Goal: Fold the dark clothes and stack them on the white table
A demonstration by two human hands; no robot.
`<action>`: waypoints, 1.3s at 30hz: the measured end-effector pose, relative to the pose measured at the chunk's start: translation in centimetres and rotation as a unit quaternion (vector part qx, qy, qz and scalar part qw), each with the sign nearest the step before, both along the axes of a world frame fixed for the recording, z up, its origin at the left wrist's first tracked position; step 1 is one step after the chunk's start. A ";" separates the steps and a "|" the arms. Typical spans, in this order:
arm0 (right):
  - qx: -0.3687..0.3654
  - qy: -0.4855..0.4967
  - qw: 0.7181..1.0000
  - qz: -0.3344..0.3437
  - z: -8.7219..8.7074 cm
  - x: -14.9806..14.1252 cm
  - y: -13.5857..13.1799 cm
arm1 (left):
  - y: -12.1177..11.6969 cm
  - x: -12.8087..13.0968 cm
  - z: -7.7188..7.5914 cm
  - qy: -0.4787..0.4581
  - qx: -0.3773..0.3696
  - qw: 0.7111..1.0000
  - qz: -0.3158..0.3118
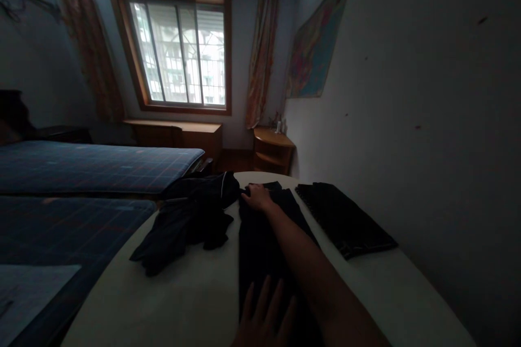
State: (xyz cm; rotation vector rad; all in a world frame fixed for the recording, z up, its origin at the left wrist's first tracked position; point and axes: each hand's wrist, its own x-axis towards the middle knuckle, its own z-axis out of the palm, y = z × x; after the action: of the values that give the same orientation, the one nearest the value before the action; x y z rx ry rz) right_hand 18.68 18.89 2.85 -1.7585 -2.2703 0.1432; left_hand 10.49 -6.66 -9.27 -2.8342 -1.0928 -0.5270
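A long dark garment (260, 244), which looks like a pair of folded trousers, lies lengthwise on a round pale table (195, 293). My right hand (257, 197) reaches across to its far end and rests on the cloth there, fingers reaching outward. At the near end, my left hand (266, 317) lies on the same garment with its fingers spread; the frame's bottom edge cuts off the wrist. My right forearm covers part of the garment's right side.
Left on the table is a crumpled heap of dark clothes (191, 222); on the right, a neatly folded dark garment (345, 219). Beds with blue checked mattresses (93, 165) stand to the left. A wooden corner shelf (272, 138) is behind, and a wall (431, 173) runs along the right.
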 end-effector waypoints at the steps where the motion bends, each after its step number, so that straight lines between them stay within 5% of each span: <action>1: -0.007 -0.010 1.000 0.009 0.0 -0.4 0.3 | 0.1 0.3 -0.6 0.001 -0.001 1.000 0.010; 7: -0.005 -0.034 0.999 -0.011 -0.1 -1.7 1.9 | 0.2 2.1 -4.5 -0.003 -0.007 0.998 0.056; 11: 0.008 -0.031 0.999 -0.008 -0.2 -2.0 2.0 | 0.0 1.9 -4.8 -0.014 0.006 0.998 0.062; 15: 0.024 -0.025 0.999 0.001 0.2 -0.8 1.6 | -0.1 0.7 -2.2 -0.015 -0.007 0.999 0.033; 20: 0.039 -0.045 0.996 -0.062 1.6 4.7 1.3 | -0.2 -0.5 2.1 0.006 -0.048 0.999 -0.013; 27: -0.016 -0.104 0.993 -0.059 1.4 11.8 1.0 | -0.5 -0.4 3.5 0.044 -0.060 0.997 -0.012; 33: -0.002 -0.122 0.992 -0.035 0.4 13.1 1.1 | -0.4 -0.4 4.5 0.074 -0.098 0.992 -0.007; 39: 0.052 -0.098 0.991 -0.079 -0.1 13.4 1.1 | 0.7 -0.9 8.7 0.100 -0.220 0.970 -0.015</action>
State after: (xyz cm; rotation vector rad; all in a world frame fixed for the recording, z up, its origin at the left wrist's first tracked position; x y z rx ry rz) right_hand 32.07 19.99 2.70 -1.9625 -2.2082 -0.1838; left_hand 9.56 -5.93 -0.53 -3.1833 -1.2619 0.0134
